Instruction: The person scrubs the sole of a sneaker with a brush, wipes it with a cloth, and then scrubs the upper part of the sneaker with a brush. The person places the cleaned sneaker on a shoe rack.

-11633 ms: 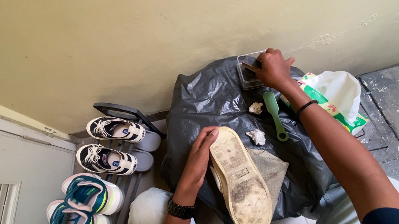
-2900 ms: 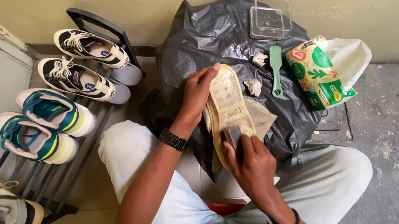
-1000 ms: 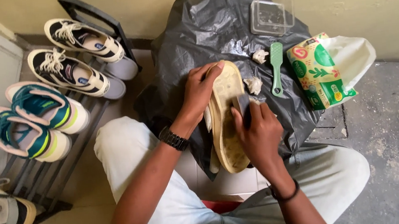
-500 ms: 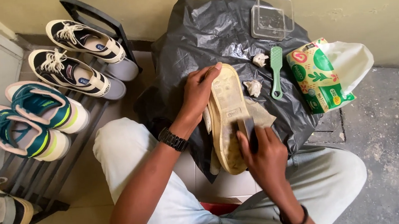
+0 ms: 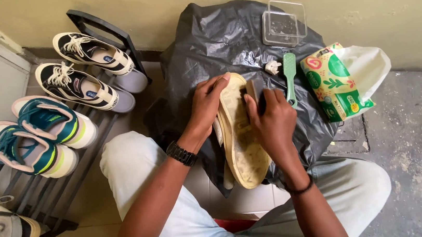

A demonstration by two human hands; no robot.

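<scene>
Person sitting on the floor, a shoe [image 5: 241, 136] turned sole-up over a black plastic bag [image 5: 224, 44]. Left hand [image 5: 208, 103] is gripping the shoe's toe end, fingers curled over its edge, holding it steady. Right hand [image 5: 273, 120] is pressing a small dark brush [image 5: 253, 92] onto the sole, grip closed around it. Beyond the shoe, on the bag: a green-handled brush [image 5: 289, 76], a crumpled white scrap [image 5: 272, 67], a clear plastic container [image 5: 283, 23]. A green patterned tissue pack [image 5: 336, 87] is lying right of the bag. A shoe rack [image 5: 46, 196] with sneakers [image 5: 79, 85] is standing left of the bag.
</scene>
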